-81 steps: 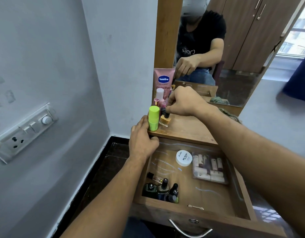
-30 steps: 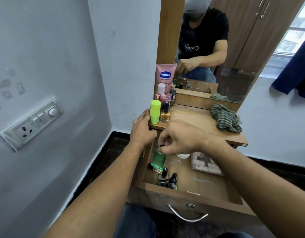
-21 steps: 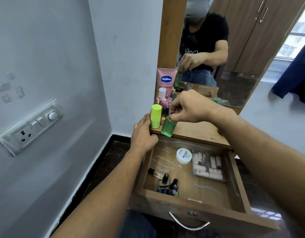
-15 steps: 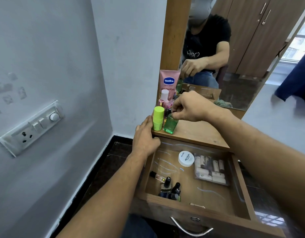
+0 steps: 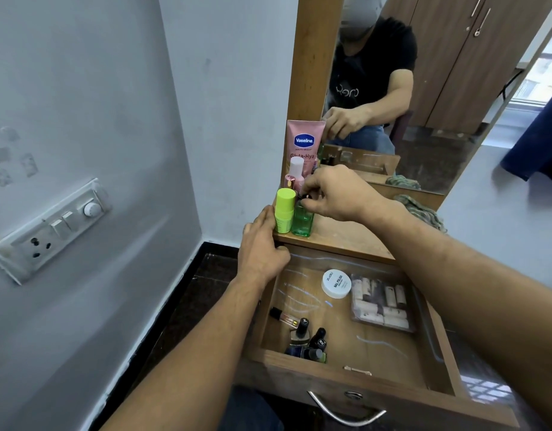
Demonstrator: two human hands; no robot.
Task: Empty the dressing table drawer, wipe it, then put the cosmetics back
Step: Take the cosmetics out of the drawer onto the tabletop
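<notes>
Pale walls meet at a corner where the wooden counter stands under a mirror. On its left front edge a green bottle stands upright, just beside a lime tube. The right hand, reaching in from the right with wrist level, has its grip pinching the bottle's cap from above. The left hand clasps the counter's corner, fingers curled. Below, the open drawer holds nail polish bottles nearer the left hand, so emptying seems unfinished.
</notes>
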